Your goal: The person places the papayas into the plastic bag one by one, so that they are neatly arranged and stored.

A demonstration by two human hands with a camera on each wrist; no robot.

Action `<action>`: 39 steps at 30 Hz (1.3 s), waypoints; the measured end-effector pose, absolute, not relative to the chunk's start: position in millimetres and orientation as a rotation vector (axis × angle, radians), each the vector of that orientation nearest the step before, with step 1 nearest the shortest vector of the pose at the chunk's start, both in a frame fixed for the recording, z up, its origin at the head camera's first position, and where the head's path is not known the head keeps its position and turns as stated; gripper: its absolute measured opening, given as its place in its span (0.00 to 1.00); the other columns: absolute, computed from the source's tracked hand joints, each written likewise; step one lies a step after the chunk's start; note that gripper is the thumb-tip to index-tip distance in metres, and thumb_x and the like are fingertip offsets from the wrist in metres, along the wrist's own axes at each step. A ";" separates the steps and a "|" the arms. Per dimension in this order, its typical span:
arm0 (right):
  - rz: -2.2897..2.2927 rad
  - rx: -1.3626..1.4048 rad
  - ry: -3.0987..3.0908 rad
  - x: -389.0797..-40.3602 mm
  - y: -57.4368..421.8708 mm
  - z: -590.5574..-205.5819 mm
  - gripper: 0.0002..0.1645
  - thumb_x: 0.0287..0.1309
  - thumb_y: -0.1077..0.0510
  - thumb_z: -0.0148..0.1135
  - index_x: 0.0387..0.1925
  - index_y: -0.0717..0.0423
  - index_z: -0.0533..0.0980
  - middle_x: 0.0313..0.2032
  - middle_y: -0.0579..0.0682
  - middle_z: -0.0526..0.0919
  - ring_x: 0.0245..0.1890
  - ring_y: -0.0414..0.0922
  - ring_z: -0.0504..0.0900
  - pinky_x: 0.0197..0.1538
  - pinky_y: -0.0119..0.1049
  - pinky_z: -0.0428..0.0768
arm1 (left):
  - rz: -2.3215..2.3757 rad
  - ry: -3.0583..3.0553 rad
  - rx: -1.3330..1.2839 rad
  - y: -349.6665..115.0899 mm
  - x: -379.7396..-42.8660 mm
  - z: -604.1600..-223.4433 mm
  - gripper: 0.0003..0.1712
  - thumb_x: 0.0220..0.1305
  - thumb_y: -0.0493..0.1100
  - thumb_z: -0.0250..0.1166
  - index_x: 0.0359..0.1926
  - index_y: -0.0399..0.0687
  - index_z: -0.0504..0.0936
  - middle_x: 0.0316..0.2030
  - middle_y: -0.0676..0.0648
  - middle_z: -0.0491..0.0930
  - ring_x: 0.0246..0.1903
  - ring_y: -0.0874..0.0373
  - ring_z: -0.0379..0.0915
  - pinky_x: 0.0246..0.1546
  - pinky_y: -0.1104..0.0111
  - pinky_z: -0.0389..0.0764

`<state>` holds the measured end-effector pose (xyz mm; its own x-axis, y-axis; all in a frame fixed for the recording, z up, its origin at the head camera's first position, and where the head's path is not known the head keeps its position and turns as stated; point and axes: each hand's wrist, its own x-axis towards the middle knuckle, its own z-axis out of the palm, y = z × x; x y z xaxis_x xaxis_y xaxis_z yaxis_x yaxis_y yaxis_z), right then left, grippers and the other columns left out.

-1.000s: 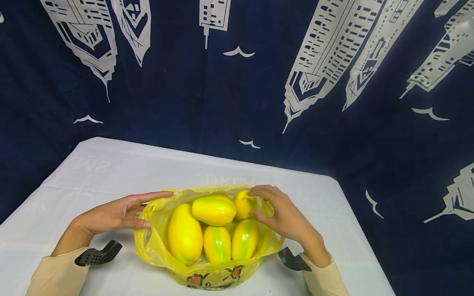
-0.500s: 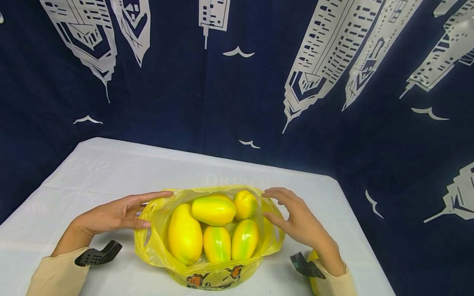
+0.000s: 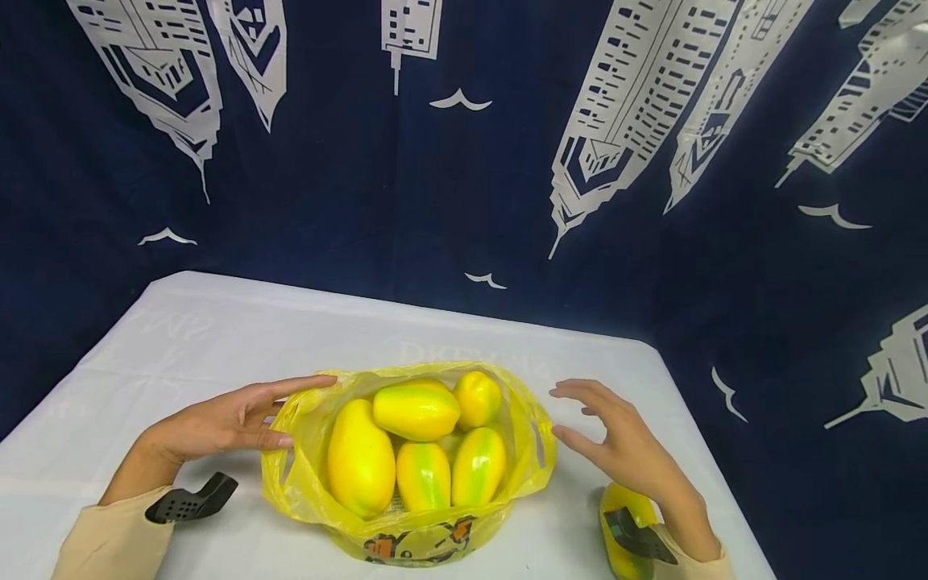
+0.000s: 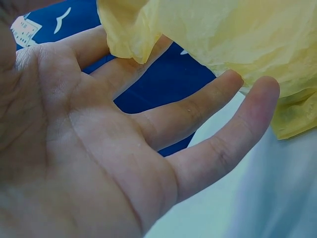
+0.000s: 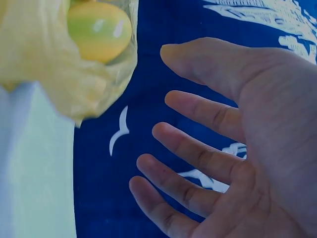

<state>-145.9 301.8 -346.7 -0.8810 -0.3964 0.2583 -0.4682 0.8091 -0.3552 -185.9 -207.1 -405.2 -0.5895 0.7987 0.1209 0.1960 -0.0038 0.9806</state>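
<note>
A yellow plastic bag stands with its mouth spread wide on the table. Several glossy yellow fruits with green streaks, mango-like, lie in it; the largest fruit is at the left. My left hand rests against the bag's left side, fingers extended; in the left wrist view the plastic covers some fingertips. Just right of the bag, my right hand hovers with fingers spread and holds nothing. The right wrist view shows that bare hand apart from the bag. Another yellow fruit lies partly hidden under my right wrist.
A white cloth covers the table, whose far edge meets a dark blue curtain with white building prints. Black wrist mounts stick out from both sleeves.
My right hand has drawn away from the fruit at the bag's right side and moved right, outside the bag. The fruit under that wrist has come into view. My left hand stays put.
</note>
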 end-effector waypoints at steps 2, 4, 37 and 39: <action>0.615 0.649 -2.839 -142.3 309.4 -348.9 0.27 0.60 0.50 0.72 0.60 0.40 0.75 0.61 0.43 0.78 0.59 0.46 0.77 0.52 0.47 0.85 | 1.637 1.796 1.015 -206.9 -185.9 -405.2 0.41 0.69 0.29 0.57 0.78 0.46 0.53 0.79 0.46 0.52 0.73 0.71 0.55 0.64 0.77 0.67; 0.616 0.619 -2.864 -137.7 316.8 -351.8 0.26 0.60 0.49 0.71 0.60 0.38 0.75 0.60 0.43 0.78 0.58 0.47 0.78 0.51 0.48 0.84 | 1.647 1.782 1.021 -206.6 -185.8 -404.4 0.41 0.69 0.28 0.57 0.78 0.45 0.53 0.78 0.45 0.52 0.73 0.69 0.55 0.65 0.76 0.67; 0.889 -0.005 -3.443 -98.7 375.1 -381.9 0.47 0.48 0.41 0.76 0.69 0.46 0.68 0.70 0.63 0.66 0.65 0.64 0.68 0.55 0.66 0.77 | 1.656 1.774 1.006 -208.5 -183.7 -402.9 0.41 0.69 0.28 0.57 0.78 0.43 0.52 0.79 0.44 0.52 0.73 0.67 0.56 0.65 0.74 0.68; 0.875 -0.067 -3.458 -98.1 375.2 -384.9 0.48 0.47 0.39 0.76 0.69 0.45 0.68 0.69 0.63 0.67 0.63 0.62 0.70 0.56 0.66 0.76 | 1.657 1.775 1.012 -208.3 -183.2 -402.8 0.41 0.69 0.28 0.57 0.78 0.43 0.52 0.78 0.44 0.52 0.73 0.68 0.56 0.65 0.75 0.68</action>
